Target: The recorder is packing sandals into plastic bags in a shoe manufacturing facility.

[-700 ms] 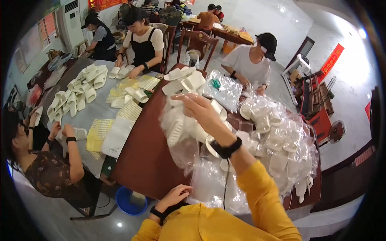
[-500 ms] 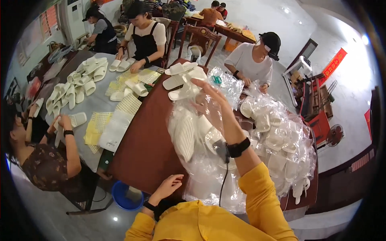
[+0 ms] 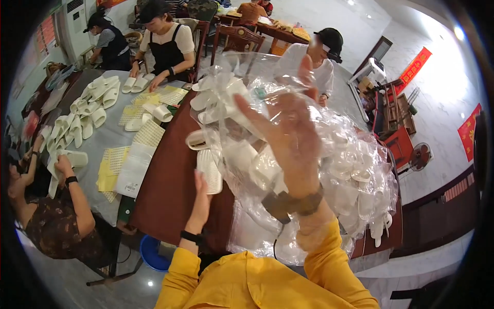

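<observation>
My right hand (image 3: 290, 134) is raised over the table with its fingers spread wide. A clear plastic bag (image 3: 231, 77) is stretched over and around it; the plastic shows across the fingers and down to the wrist. My left hand (image 3: 200, 198) is upright with its fingers stretched out, against the lower left edge of a white slipper (image 3: 209, 172). That slipper is tilted, with its ribbed sole facing me. Another white slipper (image 3: 202, 139) is just above it, and white slippers (image 3: 208, 100) lie farther back. Whether the nearer slippers are inside the bag I cannot tell.
Bagged white slippers (image 3: 355, 180) are heaped on the right of the brown table (image 3: 164, 190). On the grey table (image 3: 110, 134) at left are loose slippers (image 3: 85, 110) and yellow sheets (image 3: 110, 167). A blue bucket (image 3: 154, 252) stands below. Several people work around.
My right hand has turned and spread, with the bag now drawn over it. My left hand has risen from the table edge to a slipper. The view has shifted slightly.
</observation>
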The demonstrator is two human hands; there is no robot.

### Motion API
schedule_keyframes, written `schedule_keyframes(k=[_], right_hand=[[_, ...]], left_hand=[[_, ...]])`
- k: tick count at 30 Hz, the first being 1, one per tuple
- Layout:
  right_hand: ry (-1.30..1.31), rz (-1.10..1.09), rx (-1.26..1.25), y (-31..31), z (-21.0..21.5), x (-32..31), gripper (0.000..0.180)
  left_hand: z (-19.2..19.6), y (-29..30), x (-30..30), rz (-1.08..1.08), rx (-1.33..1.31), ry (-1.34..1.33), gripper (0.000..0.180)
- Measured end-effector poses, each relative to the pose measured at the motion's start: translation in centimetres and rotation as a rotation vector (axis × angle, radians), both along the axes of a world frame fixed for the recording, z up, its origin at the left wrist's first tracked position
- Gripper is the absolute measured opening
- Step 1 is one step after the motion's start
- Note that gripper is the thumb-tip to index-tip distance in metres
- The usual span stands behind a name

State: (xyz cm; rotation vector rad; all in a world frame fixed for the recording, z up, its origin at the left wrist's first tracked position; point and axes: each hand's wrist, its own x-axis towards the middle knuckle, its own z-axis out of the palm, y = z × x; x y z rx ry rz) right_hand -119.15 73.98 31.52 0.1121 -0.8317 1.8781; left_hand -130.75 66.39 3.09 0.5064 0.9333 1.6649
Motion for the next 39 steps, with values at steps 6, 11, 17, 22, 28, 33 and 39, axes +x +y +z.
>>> schedule_keyframes(k=[6, 11, 17, 22, 28, 33, 39], right_hand=[[0.229, 0.177, -0.637, -0.6, -6.6, 11.6, 0.031], [-0.288, -0.225, -0.604, -4.9, -16.9, 22.1, 0.046], [-0.999, -0.453, -0.783, -6.1, -17.3, 31.7, 0.039], [-0.817, -0.626, -0.786, -4.8, -22.4, 39.9, 0.047], [-0.754, -0.574, -0.733, -6.3, -28.8, 39.7, 0.041], [-1.901, -0.722, 0.628, -11.5, -33.0, 37.5, 0.069], [-2.171, -0.782, 0.845, -11.7, -31.9, 36.2, 0.083]], left_hand=[[-1.5, -3.0, -3.6, -0.21, -0.208, 0.632, 0.061], [0.3, -3.4, 0.2, -0.56, -0.165, -0.134, 0.063], [1.2, -1.2, 5.9, -0.544, -0.244, -0.371, 0.068], [-1.3, -0.3, 10.6, -0.631, -0.081, 0.17, 0.092], [-9.9, -0.5, 13.9, -0.519, -0.078, 0.669, 0.091], [-6.0, -0.3, 14.5, -0.447, -0.251, 0.754, 0.091], [1.4, -0.7, 15.0, 0.071, 0.198, 1.385, 0.065]])
